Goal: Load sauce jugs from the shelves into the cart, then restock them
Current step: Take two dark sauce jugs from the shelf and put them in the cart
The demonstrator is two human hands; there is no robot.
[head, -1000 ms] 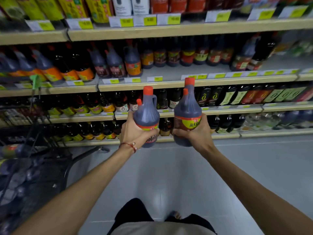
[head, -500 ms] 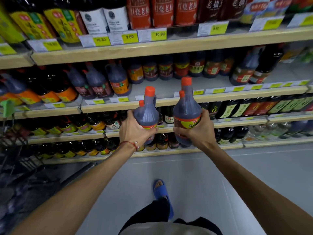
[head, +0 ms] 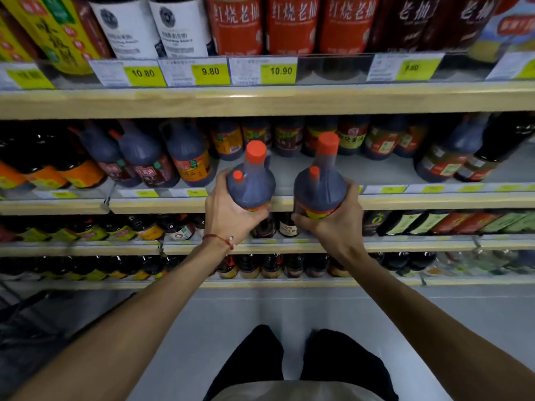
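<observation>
The left hand [head: 228, 215] is closed around one dark sauce jug [head: 251, 180] and the right hand [head: 333, 224] around another jug [head: 320, 186], both upright with orange caps, held side by side just before the shelf [head: 434, 202] edge.

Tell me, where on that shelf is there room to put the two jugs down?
The shelf shows a bare grey strip right behind the jugs, left jug and right jug, between the leaning jugs on the left and the dark bottles on the right. A back row of bottles closes it behind. The left end is crowded.
</observation>
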